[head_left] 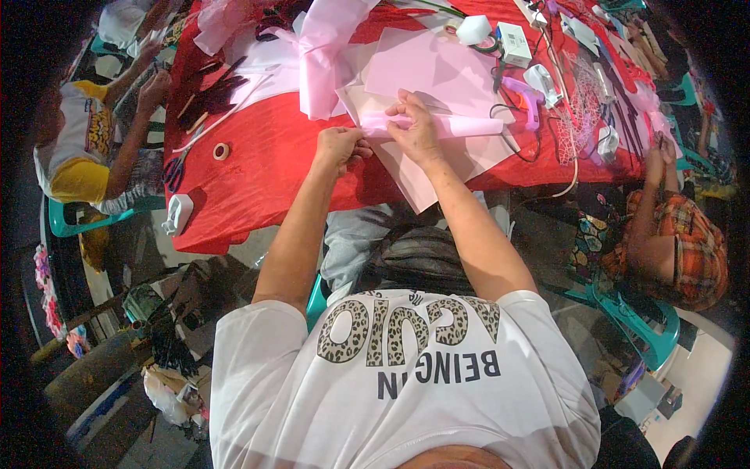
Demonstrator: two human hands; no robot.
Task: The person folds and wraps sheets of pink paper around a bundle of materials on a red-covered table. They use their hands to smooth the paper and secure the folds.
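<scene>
At the near edge of the red-covered table, we see the pink strip lying across a pale sheet, already narrowed into a long folded band. Our right hand pinches it near its left end; our left hand is at that end, fingers curled, though we cannot tell whether they grip it. The folding looks well along, yet we see no fastening on the band. Beyond it, a pink sheet lies flat and unfolded, beside a gathered pink wrap.
</scene>
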